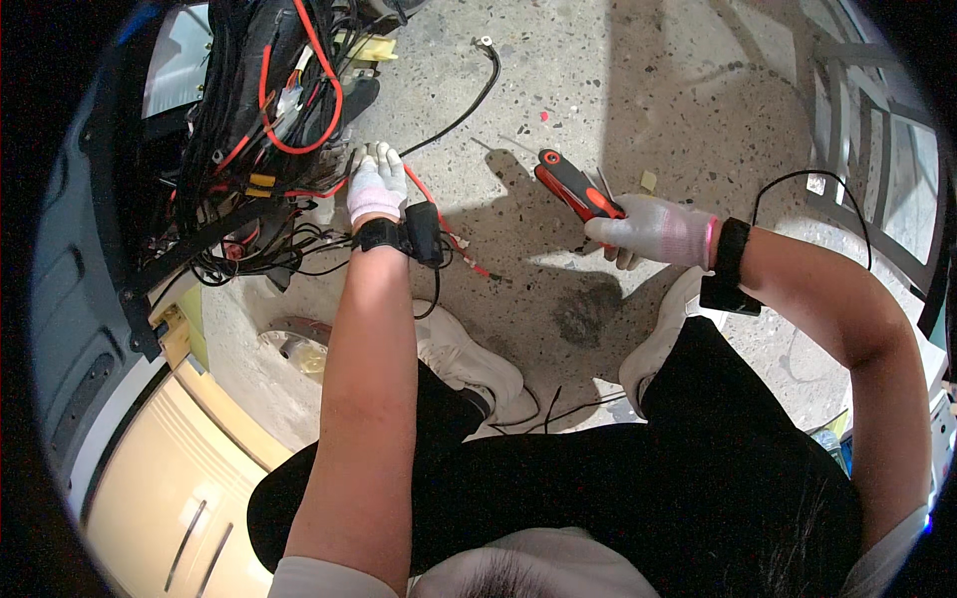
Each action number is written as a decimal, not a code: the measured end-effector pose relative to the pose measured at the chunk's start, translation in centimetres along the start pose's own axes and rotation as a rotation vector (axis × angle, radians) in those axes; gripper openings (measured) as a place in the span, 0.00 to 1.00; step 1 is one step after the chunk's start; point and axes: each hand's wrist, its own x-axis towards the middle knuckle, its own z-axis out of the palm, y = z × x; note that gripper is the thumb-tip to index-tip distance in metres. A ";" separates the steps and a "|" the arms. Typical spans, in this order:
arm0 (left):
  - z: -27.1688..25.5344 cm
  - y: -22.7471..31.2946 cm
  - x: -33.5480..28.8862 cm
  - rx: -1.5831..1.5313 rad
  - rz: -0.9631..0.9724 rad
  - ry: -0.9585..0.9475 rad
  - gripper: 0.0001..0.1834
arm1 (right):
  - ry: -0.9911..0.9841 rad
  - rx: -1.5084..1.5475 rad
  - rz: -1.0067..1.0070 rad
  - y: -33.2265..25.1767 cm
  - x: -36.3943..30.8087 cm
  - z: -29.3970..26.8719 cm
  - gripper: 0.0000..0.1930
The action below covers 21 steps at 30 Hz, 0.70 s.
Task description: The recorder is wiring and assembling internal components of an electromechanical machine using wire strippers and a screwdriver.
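Observation:
My right hand [648, 231], in a white glove, is closed round the end of a red-and-black folding hex key set [570, 187]. One thin metal key points out from its far end, and another sticks up beside my fingers. My left hand [376, 184], also gloved, lies palm down at the right side of a cable bundle, with its fingers bent over a red cable [419, 182]. That cable comes out on both sides of the hand; the fingertips are partly hidden. Just beyond them a black cable [469, 112] with a ring terminal runs across the floor.
A thick wiring bundle [234, 120] with red loops and yellow tags hangs at the far left, beside a dark metal panel [90, 299]. A cream-coloured panel [169, 478] stands near left. Grey metal framing [867, 140] stands at far right. Thin black wires [578, 407] lie between my shoes.

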 end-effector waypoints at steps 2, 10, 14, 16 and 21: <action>0.8 -0.3 -0.9 0.076 0.070 0.066 0.10 | 0.012 0.010 -0.003 0.0 0.0 0.0 0.24; 1.4 0.9 -0.2 -0.151 -0.065 -0.014 0.10 | 0.009 0.013 0.005 0.1 0.5 -0.2 0.24; 1.8 0.3 -0.2 -0.151 -0.020 0.007 0.10 | 0.027 0.018 0.005 0.3 0.5 -0.2 0.25; 2.0 0.1 -0.6 -0.104 -0.021 0.015 0.10 | 0.037 0.028 0.010 0.3 0.4 -0.2 0.25; 3.6 -1.6 -2.7 0.099 -0.244 -0.040 0.07 | 0.022 0.035 0.024 -0.2 0.2 0.1 0.25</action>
